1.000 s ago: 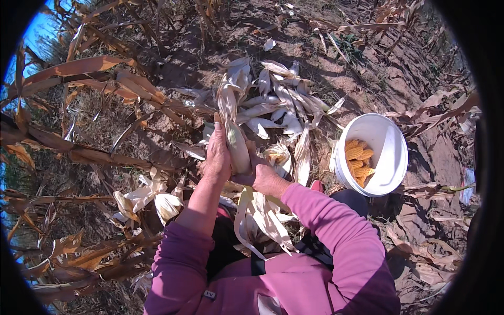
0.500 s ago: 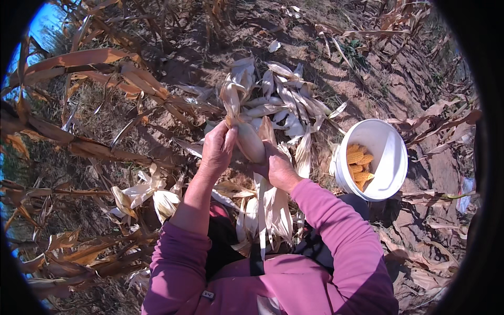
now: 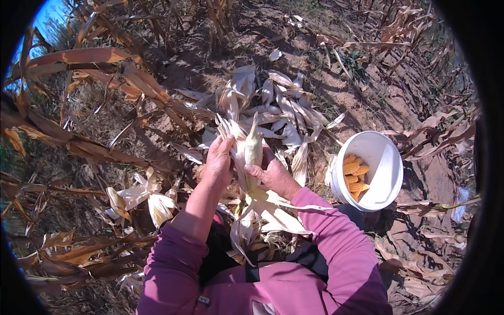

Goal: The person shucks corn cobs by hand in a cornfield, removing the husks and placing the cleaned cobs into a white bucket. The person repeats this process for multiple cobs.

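An ear of corn (image 3: 253, 149) stands tip away from me between my hands, some pale husk still wrapped round it. My right hand (image 3: 276, 178) grips its lower part, thumb across the front and fingers behind. Just left of the ear, my left hand (image 3: 217, 161) is closed on a strip of loose husk (image 3: 237, 137) that stands apart from it. Below the ear, opened husk leaves (image 3: 275, 214) fan out toward my lap and right forearm. How far the left fingers reach behind the husk is hidden.
A white bucket (image 3: 389, 169) holding several bare yellow cobs (image 3: 355, 174) stands at the right. Stripped husks (image 3: 294, 107) lie heaped beyond my hands. At the left are more husked ears (image 3: 160, 207) and dry leaning stalks (image 3: 63, 137).
The ear has turned from slanting to nearly upright, tip away from me. Husk leaves have spread open below it, and my left hand now holds husk beside the ear.
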Demonstrator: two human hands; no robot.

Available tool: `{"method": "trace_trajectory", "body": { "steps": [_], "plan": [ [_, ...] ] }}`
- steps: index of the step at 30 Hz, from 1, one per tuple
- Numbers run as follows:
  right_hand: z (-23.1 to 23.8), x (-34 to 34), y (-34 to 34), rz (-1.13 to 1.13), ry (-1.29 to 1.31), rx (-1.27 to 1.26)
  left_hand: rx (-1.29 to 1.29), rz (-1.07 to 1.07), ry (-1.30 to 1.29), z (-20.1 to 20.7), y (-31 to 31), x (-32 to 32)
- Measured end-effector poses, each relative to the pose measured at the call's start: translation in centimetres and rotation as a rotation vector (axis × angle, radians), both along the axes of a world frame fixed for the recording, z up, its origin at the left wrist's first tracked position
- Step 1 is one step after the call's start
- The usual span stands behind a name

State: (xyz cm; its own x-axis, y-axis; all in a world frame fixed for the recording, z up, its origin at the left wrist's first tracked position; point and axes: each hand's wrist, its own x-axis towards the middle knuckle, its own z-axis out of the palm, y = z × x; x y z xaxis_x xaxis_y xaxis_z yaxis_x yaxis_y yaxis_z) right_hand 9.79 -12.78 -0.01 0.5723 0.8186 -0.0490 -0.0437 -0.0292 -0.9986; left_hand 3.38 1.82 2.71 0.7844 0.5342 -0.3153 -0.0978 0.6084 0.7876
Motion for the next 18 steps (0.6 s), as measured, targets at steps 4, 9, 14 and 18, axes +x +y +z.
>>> {"method": "trace_trajectory", "body": {
  "steps": [4, 9, 14, 18],
  "plan": [
    [0.0, 0.5, 0.0, -0.152, -0.183, -0.078, 0.057, -0.057, -0.025, -0.4, -1.3, -0.3],
    [-2.2, 4.1, -1.1, -0.289, 0.017, 0.070, 0.071, 0.195, -0.058, 0.2, 2.5, -0.7],
    [1.4, 7.9, -3.5, -0.517, 0.391, 0.407, 0.080, 0.374, -0.014, -4.6, 11.0, -2.9],
    [2.0, 7.7, -3.8, -0.410, -0.093, 0.238, 0.386, 0.455, 0.273, -2.4, 10.2, -3.2]
  ]
}}
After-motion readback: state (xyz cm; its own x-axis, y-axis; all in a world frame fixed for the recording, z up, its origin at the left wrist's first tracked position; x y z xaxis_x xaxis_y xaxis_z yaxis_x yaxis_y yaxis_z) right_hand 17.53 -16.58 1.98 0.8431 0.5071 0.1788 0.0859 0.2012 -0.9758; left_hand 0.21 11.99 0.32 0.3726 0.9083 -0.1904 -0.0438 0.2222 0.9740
